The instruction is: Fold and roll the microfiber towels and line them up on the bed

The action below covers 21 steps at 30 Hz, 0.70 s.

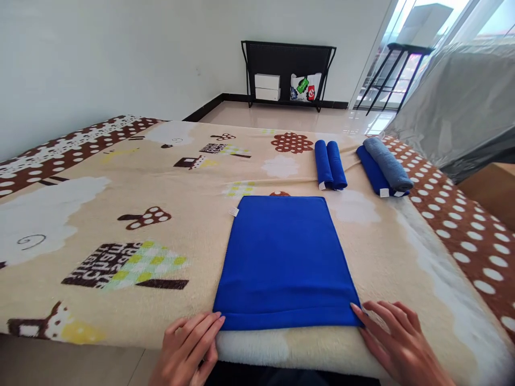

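Note:
A blue towel point(284, 252) lies flat on the patterned blanket, a narrow strip along its near edge folded over or creased. A small white tag point(234, 212) sticks out at its far left side. At the near left corner my left hand point(191, 346) grips the towel's edge, fingers together and thumb low. My right hand point(396, 335) pinches the near right corner between thumb and index finger, the other fingers slightly bent above the blanket.
Beyond the towel lie two rolled blue towels point(330, 165) side by side. To the right, a grey-blue towel roll point(387, 163) rests on a blue towel point(372, 172). The blanket point(153, 177) covers a bed-like surface. A black rack point(287, 59) stands by the wall; a plastic-covered object point(462, 102) is at right.

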Each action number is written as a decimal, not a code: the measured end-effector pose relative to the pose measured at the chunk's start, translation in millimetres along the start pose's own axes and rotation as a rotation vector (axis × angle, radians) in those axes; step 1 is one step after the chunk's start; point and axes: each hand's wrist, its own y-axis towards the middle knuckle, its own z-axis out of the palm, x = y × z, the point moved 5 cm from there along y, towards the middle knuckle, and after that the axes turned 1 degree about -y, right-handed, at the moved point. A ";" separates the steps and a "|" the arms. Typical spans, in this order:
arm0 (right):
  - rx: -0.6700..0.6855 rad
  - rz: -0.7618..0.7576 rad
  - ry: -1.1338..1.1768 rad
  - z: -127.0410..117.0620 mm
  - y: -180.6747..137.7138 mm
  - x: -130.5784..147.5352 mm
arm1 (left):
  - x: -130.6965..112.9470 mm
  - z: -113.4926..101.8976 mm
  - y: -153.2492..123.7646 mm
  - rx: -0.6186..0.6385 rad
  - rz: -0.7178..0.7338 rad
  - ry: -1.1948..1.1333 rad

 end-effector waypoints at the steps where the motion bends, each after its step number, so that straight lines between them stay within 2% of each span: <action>1: 0.009 0.002 -0.011 1.7 -1.3 -0.1 | 1.3 -1.3 0.1 0.011 0.010 0.032; 4: 0.070 0.000 -0.031 8.7 -3.1 0.8 | 5.5 -2.3 0.9 0.000 0.005 0.075; 8: 0.072 0.024 0.057 12.5 -0.5 -0.2 | 13.8 -1.7 6.7 -0.032 -0.074 -0.047; 12: 0.034 0.043 0.171 8.5 6.8 -2.9 | 23.3 -1.8 17.3 -0.001 -0.229 -0.247; 16: 0.114 0.126 0.252 7.3 20.9 -5.1 | 29.6 2.8 23.9 0.015 -0.394 -0.378; 19: 0.193 0.210 0.291 12.5 32.3 -6.0 | 34.5 10.3 24.0 0.022 -0.446 -0.351; 21: 0.217 0.242 0.275 18.1 38.0 -6.9 | 37.3 14.5 24.2 0.017 -0.429 -0.275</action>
